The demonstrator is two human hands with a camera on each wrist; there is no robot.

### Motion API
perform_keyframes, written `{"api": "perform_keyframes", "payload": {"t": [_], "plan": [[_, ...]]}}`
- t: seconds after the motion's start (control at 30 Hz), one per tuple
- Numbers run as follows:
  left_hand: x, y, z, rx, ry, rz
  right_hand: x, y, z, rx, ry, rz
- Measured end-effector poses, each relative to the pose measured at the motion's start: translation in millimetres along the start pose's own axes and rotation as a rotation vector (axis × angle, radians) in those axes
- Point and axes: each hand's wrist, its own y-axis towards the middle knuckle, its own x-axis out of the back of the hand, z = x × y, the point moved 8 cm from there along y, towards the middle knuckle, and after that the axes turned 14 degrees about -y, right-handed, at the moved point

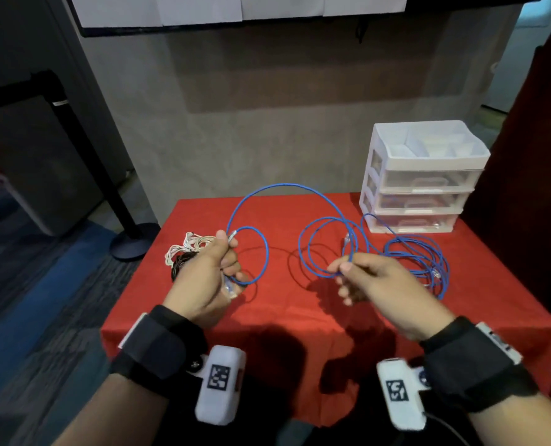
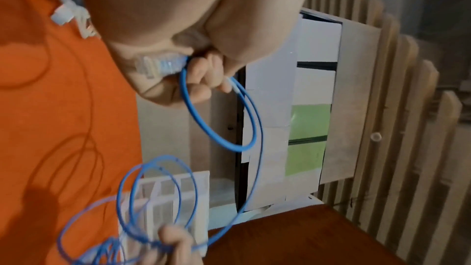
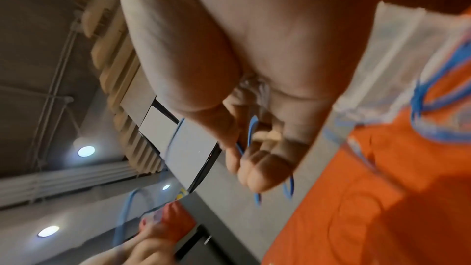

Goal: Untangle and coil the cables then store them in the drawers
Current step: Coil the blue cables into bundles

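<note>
A long blue network cable (image 1: pixel 287 188) arcs above the red table between my two hands. My left hand (image 1: pixel 203 272) grips a small loop of it (image 2: pixel 203 124), with a clear plug (image 2: pixel 155 66) lying against the palm. My right hand (image 1: pixel 364 278) pinches several larger blue loops (image 1: pixel 329 246) between thumb and forefinger (image 3: pixel 237 160). More blue cable (image 1: pixel 419 255) lies tangled on the cloth at the right. The white drawer unit (image 1: pixel 422 178) with three clear, closed drawers stands at the back right corner.
A bundle of white and black cables (image 1: pixel 187 249) lies on the cloth behind my left hand. The red tablecloth (image 1: pixel 284 317) covers a small table. A black stanchion base (image 1: pixel 132 239) stands on the floor to the left. A dark wall panel (image 1: pixel 531 156) is at the right.
</note>
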Motion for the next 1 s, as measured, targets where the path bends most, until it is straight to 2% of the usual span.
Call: {"api": "perform_keyframes", "payload": {"t": [0.13, 0.2, 0.33, 0.5, 0.57, 0.63, 0.7, 0.73, 0.77, 0.83, 0.9, 0.93, 1.0], "plan": [[3.6, -5.6, 47.2, 0.143, -0.084, -0.148, -32.7, -4.9, 14.8, 0.027, 0.199, -0.076], [3.7, -7.4, 62.0, 0.178, -0.053, -0.200, -46.6, -7.4, 22.1, 0.066, 0.224, -0.053], [-12.6, -10.0, 67.0, 0.191, -0.089, -0.178, -71.2, -14.7, 24.8, 0.108, 0.169, 0.061], [-11.7, -8.8, 58.2, 0.128, -0.110, -0.187, -68.8, -19.2, 13.7, 0.061, 0.132, 0.070], [-10.4, -9.5, 56.6, 0.102, -0.047, -0.187, -59.4, -16.9, 13.6, 0.056, 0.150, -0.024], [-10.8, -9.2, 54.9, 0.083, -0.029, -0.183, -37.1, -16.0, 21.0, 0.099, 0.097, -0.217], [-11.5, -8.9, 49.5, 0.027, 0.000, -0.162, -2.9, -25.1, 42.0, 0.212, -0.175, -0.494], [-12.2, -9.1, 45.9, -0.009, 0.035, -0.144, 8.6, -32.0, 58.3, 0.303, -0.359, -0.592], [-13.7, -9.8, 43.4, -0.039, 0.084, -0.118, 12.2, -35.9, 74.5, 0.397, -0.517, -0.623], [-19.6, -13.2, 43.1, -0.056, 0.211, -0.064, 1.1, -32.3, 91.6, 0.523, -0.675, -0.492], [-27.8, -17.6, 47.5, -0.017, 0.280, -0.010, -18.4, -22.1, 89.1, 0.506, -0.637, -0.272], [-32.1, -19.7, 49.0, 0.002, 0.290, 0.019, -25.0, -18.9, 85.1, 0.483, -0.613, -0.214], [-36.9, -22.2, 50.0, 0.032, 0.299, 0.063, -27.2, -16.1, 80.6, 0.463, -0.627, -0.212]]}}
